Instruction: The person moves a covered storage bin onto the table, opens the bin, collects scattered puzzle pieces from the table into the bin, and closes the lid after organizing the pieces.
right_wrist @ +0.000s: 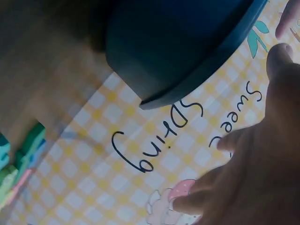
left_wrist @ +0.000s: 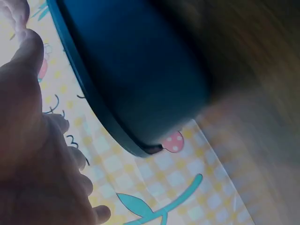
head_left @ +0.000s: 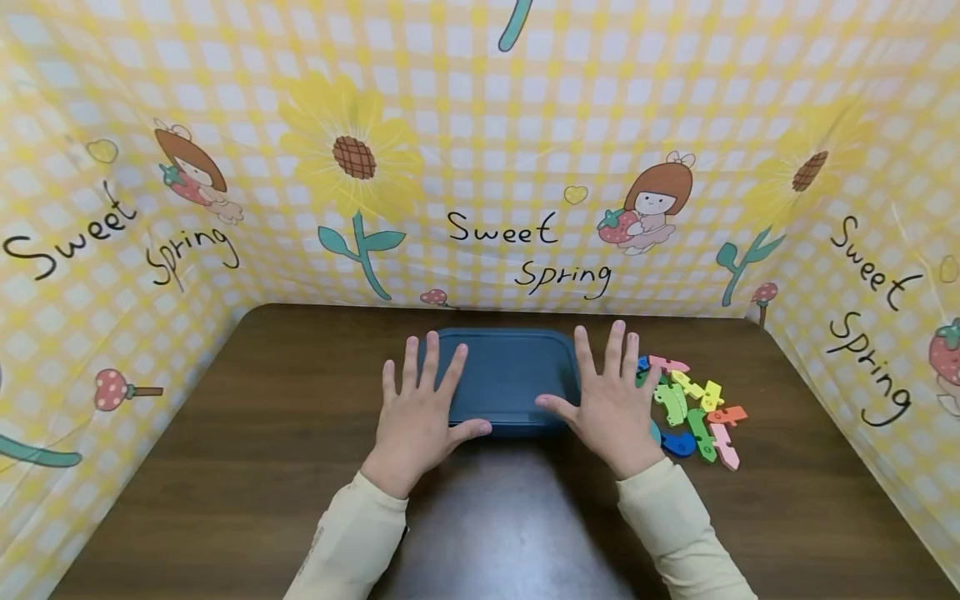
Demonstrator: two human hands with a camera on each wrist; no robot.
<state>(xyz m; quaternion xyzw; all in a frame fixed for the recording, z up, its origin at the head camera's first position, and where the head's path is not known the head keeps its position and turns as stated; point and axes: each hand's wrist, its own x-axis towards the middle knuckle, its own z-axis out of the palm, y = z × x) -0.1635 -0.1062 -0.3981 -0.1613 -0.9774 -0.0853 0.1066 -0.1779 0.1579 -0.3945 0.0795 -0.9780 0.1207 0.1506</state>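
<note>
Left hand [head_left: 416,421] over box's left end, fingers straight and splayed, holding nothing. Dark blue box [head_left: 517,375] on table [head_left: 225,458], partly under both hands; likely stiff plastic, light unless filled, smooth so maybe slippery, not fragile. Best hold: both ends, under rim [left_wrist: 92,93]. Right hand [head_left: 611,408] over box's right end, fingers spread, nothing held. Colored pieces [head_left: 701,435] right of box. Wrist views show rim overhanging walls, unclear from head; only head view shows lid top.

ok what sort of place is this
Probably a screened tabletop workspace: a dark brown wood-grained table, yellow checked printed sheeting on three sides, and a dark blue rectangular box on the table.
</note>
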